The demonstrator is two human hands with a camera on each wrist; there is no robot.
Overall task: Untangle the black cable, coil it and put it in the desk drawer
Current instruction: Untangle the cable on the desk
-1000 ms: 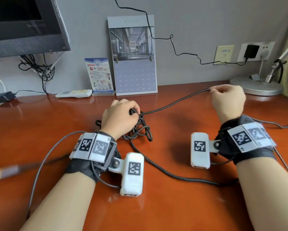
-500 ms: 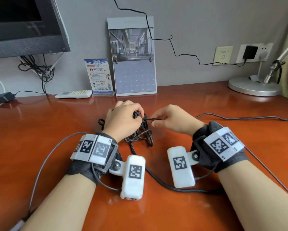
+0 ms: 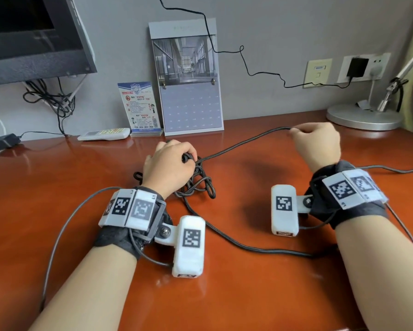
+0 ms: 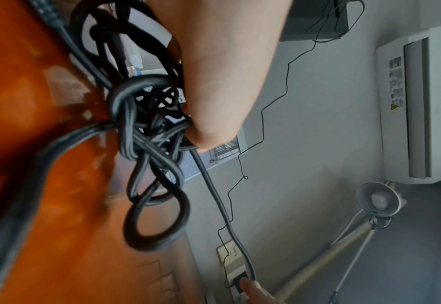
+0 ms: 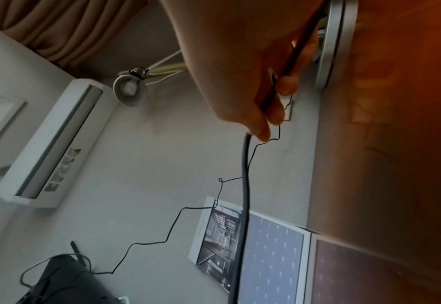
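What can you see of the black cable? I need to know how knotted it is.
The black cable is thin, round, matte and rubbery-looking. Most lies on the wooden desk as a knotted bundle of loops, gripped by the left hand. One strand runs taut, raised, to the right hand, which pinches it. Another length trails across the desk towards the person.
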